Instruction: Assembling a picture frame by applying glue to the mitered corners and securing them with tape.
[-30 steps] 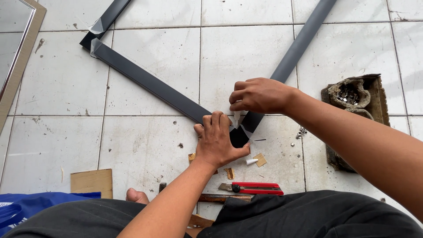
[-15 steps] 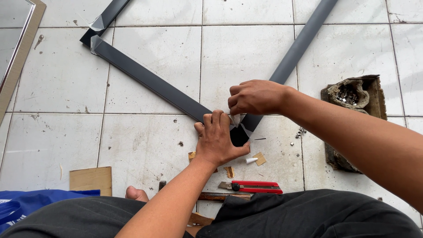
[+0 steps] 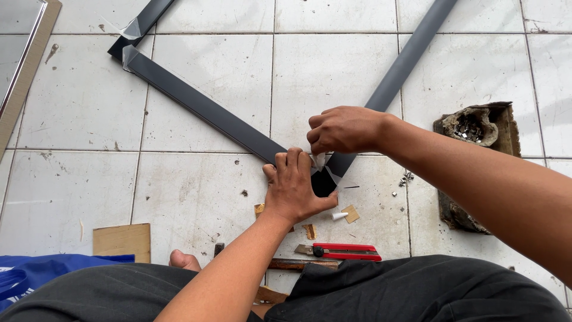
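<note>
Two dark grey frame strips meet in a corner on the tiled floor: one strip (image 3: 202,107) runs up to the left, the other strip (image 3: 405,59) runs up to the right. My left hand (image 3: 293,191) lies flat on the corner joint, pressing it down. My right hand (image 3: 342,129) pinches a piece of clear protective film (image 3: 320,161) at the joint, just above my left fingers. The joint itself is mostly hidden under my hands.
A red utility knife (image 3: 345,252) lies near my knees beside a wooden-handled tool (image 3: 295,263). Wood scraps (image 3: 351,213) and small screws (image 3: 405,179) dot the tiles. A worn box of fasteners (image 3: 476,128) sits right. A cardboard piece (image 3: 122,241), blue fabric (image 3: 36,277) and a mirror edge (image 3: 18,83) lie left.
My right hand has shifted slightly upward while pinching the film at the corner. My left hand has stayed pressed on the joint.
</note>
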